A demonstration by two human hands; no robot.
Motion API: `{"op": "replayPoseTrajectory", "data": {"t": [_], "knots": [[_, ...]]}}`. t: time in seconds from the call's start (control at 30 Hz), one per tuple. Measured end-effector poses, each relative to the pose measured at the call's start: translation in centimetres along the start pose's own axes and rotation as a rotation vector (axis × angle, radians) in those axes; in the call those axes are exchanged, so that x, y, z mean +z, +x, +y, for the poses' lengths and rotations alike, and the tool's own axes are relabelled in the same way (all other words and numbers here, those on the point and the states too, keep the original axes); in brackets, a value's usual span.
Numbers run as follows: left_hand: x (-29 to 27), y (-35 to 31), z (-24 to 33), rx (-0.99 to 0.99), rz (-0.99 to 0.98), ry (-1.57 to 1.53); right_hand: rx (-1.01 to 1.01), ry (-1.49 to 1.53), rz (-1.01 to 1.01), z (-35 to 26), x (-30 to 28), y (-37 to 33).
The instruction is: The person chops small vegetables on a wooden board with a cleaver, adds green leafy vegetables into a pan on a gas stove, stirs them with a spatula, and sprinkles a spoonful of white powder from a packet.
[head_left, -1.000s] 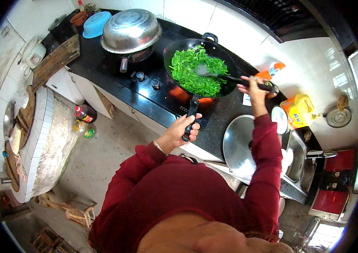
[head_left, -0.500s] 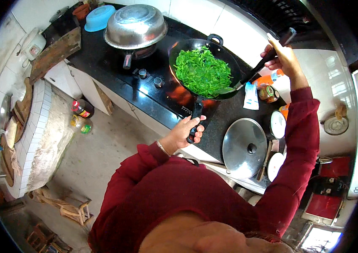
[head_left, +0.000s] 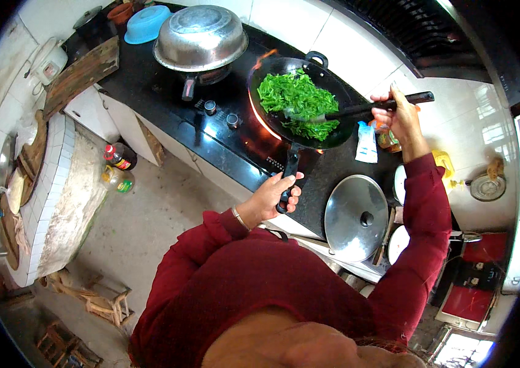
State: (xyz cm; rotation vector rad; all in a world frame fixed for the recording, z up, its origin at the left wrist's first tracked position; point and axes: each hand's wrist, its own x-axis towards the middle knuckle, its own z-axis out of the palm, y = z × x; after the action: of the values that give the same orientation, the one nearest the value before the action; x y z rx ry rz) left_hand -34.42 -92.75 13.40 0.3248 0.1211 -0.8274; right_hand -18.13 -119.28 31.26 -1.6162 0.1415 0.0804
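Chopped green vegetables [head_left: 300, 95] lie heaped in a black wok [head_left: 344, 116] on the stove, with orange flame showing along its left rim. My left hand [head_left: 272, 197] is closed round the wok's black handle [head_left: 290, 172]. In my right hand [head_left: 400, 118] is the dark shaft of a spatula [head_left: 358, 110]. It reaches leftward, nearly level, into the greens, and its blade is blurred and partly hidden among them.
A large metal basin [head_left: 202, 38] covers a pan left of the wok. Right of my left hand lies a glass lid [head_left: 356, 218]; a white-and-blue packet [head_left: 367, 142] and a jar stand beyond it. Bottles [head_left: 119, 158] stand on the floor.
My right hand has come down and left, and the spatula has swung from a steep slant at the wok's right edge to nearly level across the greens. The greens are pushed together; my left hand keeps its grip.
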Motion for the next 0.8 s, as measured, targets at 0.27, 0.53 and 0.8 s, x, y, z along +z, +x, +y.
{"op": "replayPoseTrajectory", "data": {"t": [0.27,0.53,0.8], "knots": [[0.2,0.2,-0.1,0.017,-0.001,0.031,-0.055,0.200,0.041,6.0,7.9,-1.6],[0.2,0.7,-0.6,0.022,0.009,0.078,-0.122,0.322,0.161,4.2,1.9,-2.3],[0.1,0.8,-0.5,0.036,0.036,0.087,-0.139,-0.613,-0.046,-4.2,5.8,-5.3]]}}
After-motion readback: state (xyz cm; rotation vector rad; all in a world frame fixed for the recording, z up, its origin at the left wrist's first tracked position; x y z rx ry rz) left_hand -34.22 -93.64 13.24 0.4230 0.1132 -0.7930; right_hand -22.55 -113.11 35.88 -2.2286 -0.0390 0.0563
